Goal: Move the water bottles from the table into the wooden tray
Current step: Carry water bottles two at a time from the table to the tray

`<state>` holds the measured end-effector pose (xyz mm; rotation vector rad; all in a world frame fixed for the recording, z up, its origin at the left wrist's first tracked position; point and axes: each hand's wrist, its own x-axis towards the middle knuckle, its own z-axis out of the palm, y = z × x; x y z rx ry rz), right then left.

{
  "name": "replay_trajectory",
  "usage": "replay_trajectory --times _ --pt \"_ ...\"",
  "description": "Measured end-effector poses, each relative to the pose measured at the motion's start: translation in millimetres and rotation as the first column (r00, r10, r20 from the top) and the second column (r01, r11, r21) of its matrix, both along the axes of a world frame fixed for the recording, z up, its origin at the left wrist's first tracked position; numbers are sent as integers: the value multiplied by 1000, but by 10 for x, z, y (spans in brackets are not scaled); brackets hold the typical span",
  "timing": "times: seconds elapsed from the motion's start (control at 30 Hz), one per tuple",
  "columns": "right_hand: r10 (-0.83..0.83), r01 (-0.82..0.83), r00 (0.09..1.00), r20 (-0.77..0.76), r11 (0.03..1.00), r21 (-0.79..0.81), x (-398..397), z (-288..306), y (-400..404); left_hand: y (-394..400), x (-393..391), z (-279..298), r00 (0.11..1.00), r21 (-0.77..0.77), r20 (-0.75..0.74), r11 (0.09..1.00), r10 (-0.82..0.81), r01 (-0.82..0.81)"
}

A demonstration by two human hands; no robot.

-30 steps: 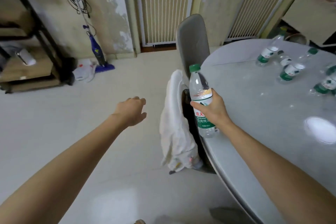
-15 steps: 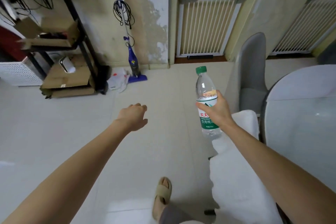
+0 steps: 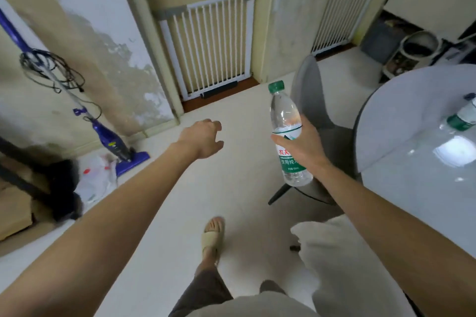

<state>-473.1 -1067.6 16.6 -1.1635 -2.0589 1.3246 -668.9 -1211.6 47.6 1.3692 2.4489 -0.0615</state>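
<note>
Since the earlier frame, right hand (image 3: 302, 148) carries the upright, green-capped clear plastic water bottle (image 3: 286, 121) forward, gripped mid-body; left hand (image 3: 206, 137) hangs relaxed, empty.

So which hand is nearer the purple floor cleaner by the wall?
Left. The left hand hangs open over the floor to the right of the cleaner; the right hand, holding the bottle, is farther right.

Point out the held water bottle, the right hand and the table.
held water bottle (image 3: 284, 113): head view, clear upper body.
right hand (image 3: 302, 148): head view, back of hand.
table (image 3: 401, 188): head view, bare top.
</note>
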Motion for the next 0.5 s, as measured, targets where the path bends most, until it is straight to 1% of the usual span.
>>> replay_trajectory --times 0.1,0.17,0.23,0.3,0.37,0.43,0.5 --pt "-179 180 984 -19 983 21 -138 48 481 953 -267 85 981 62 14 979 -196 195" --pt "-319 319 947 -35 948 6 -148 112 777 1558 -398 199 947 94 60 946 -316 310" --pt "-445 446 894 -44 895 5 -113 205 1066 2178 -465 312 903 138 65 900 -426 414" --pt "-558 559 828 -50 829 7 -22 277 1292 2759 -403 366 850 149 69 848 -522 509" --pt "-646 646 763 -28 763 28 125 285 1459 3238 -221 333 801 102 73 803 -594 587" --pt "-721 720 693 2 692 52 308 252 1644 3656 27 233 706 45 95 711 -702 701" --pt "-786 785 617 17 617 46 504 183 1818 4006 294 126 619 41 109 625 -778 779"
